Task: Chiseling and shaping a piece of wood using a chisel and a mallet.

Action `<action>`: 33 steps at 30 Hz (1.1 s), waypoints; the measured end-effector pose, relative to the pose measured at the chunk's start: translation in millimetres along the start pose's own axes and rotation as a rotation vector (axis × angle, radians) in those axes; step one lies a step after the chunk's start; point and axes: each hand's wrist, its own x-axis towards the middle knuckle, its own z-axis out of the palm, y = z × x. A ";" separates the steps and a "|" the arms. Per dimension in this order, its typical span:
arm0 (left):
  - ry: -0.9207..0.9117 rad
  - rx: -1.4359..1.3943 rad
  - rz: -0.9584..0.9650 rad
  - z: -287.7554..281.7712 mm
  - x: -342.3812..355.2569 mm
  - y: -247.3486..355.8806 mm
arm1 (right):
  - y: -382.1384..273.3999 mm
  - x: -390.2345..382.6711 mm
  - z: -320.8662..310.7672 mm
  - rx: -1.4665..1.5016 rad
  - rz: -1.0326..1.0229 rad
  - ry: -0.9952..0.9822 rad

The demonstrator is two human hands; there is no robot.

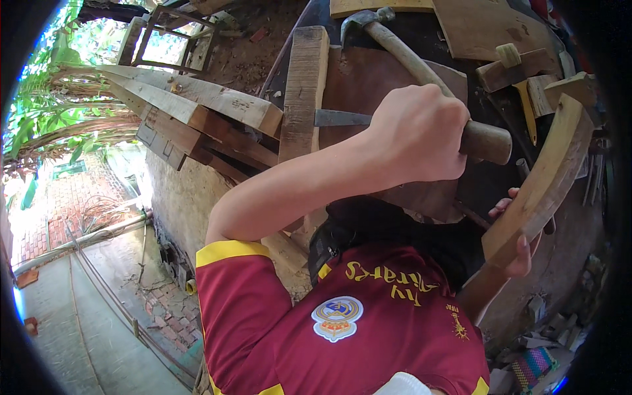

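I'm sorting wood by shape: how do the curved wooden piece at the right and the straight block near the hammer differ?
The curved wooden piece bends along its length; the straight block does not. The curved wooden piece is in the right hand; no hand holds the straight block. The curved wooden piece looks yellowish; the straight block, greyer. Both look like bare wood.

Got a hammer (pixel 411 54) on the counter (pixel 421 18) around 1, beams (pixel 204 93) at 10, wood block (pixel 546 181) in right hand (pixel 520 262) at 3 o'clock.

The left forearm (pixel 306 184) is slanting up rightward, the left hand (pixel 421 131) forming a tight fist; the right hand (pixel 520 260) is gripping, mostly hidden.
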 end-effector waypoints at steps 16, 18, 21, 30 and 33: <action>-0.033 0.038 -0.054 5.2 -0.1 0.3 | -18.3 1.7 16.4 -0.213 0.161 0.121; -0.022 0.028 -0.039 6.1 0.7 -1.2 | -23.6 3.8 27.6 -0.325 0.105 0.215; -0.009 0.024 -0.023 6.4 0.4 -2.0 | -20.5 3.2 38.7 -0.341 0.019 0.330; -0.054 0.054 -0.032 9.3 -0.8 -2.4 | -18.3 -2.7 53.9 -0.510 0.131 0.226; -0.014 0.035 0.006 9.4 0.5 -3.1 | -8.4 -5.8 69.1 -0.256 0.010 0.461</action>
